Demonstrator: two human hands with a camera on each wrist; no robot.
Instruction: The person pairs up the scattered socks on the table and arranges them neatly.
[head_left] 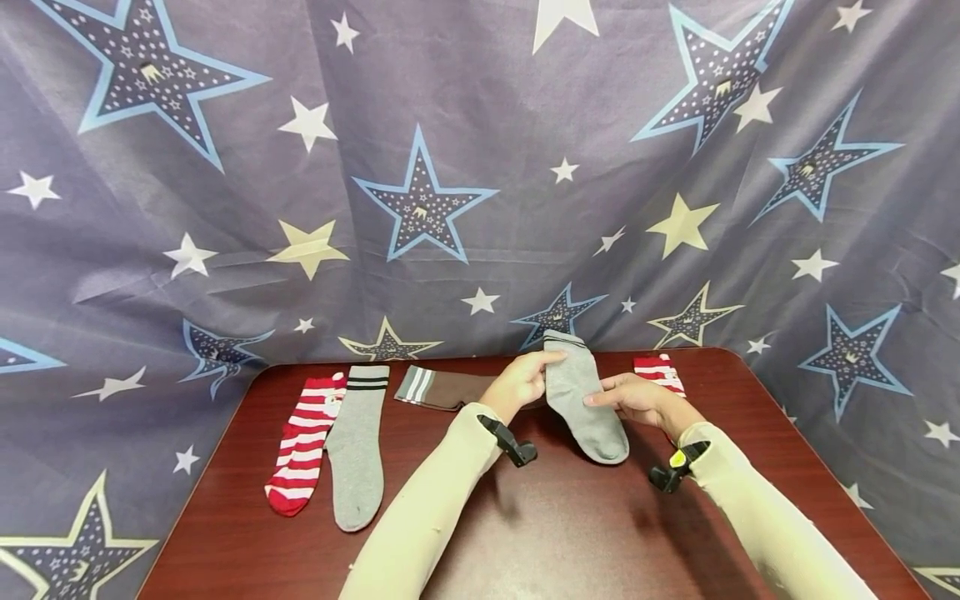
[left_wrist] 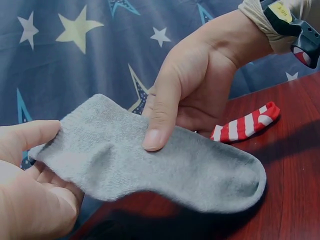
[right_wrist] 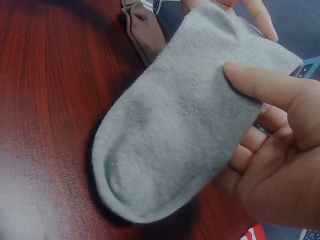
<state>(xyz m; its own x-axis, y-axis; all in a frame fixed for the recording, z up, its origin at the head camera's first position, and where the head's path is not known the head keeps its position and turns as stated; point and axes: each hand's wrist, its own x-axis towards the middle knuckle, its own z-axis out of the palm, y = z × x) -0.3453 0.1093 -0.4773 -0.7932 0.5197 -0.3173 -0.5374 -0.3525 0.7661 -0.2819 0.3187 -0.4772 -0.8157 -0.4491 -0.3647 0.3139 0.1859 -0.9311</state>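
Hands [head_left: 519, 383] pinch gray sock [head_left: 576, 402] between them, above table [head_left: 555, 533]

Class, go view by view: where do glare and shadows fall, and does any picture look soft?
Head view: pale sheen on the wood-grain tabletop, soft shadows near both cream sleeves; left wrist view: dark shadow beneath the held grey sock; right wrist view: whitish glare in the lower left corner, dark shadow hugging the sock's toe, detail slightly soft.

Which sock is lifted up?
The gray sock held by the left hand and right hand; the other gray sock, brown sock and striped socks lie on the table.
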